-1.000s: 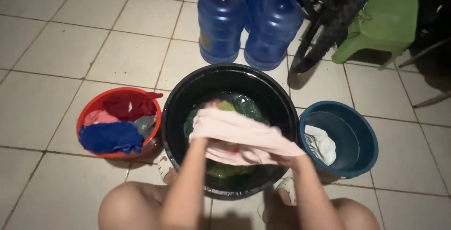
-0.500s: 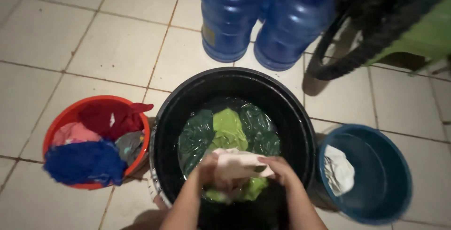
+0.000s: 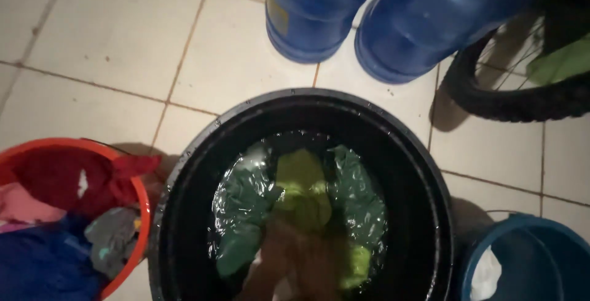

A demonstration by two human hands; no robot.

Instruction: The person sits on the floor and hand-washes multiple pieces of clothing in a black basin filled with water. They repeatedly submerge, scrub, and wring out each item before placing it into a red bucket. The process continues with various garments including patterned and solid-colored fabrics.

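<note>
A large black tub [image 3: 184, 172] holds water with dark green cloth [image 3: 243, 202] and a yellow-green cloth [image 3: 301, 187] soaking in it. My left hand [image 3: 273, 264] and my right hand [image 3: 319, 270] are down in the water at the tub's near side, seen only as dim brownish shapes. A pale scrap of the pink cloth [image 3: 265, 289] shows beside my left hand at the bottom edge. The water and the dim light hide the fingers, so their grip does not show.
A red basin [image 3: 142, 215] with red, pink, blue and grey clothes stands left of the tub. A blue bucket [image 3: 528, 233] with a white cloth [image 3: 485, 276] stands at the right. Two big blue water jugs [image 3: 307, 12] and a bicycle tyre [image 3: 516, 101] lie beyond.
My hands went from holding the pink cloth above the tub to plunging it under the water. The camera has leaned forward and down, closer to the tub.
</note>
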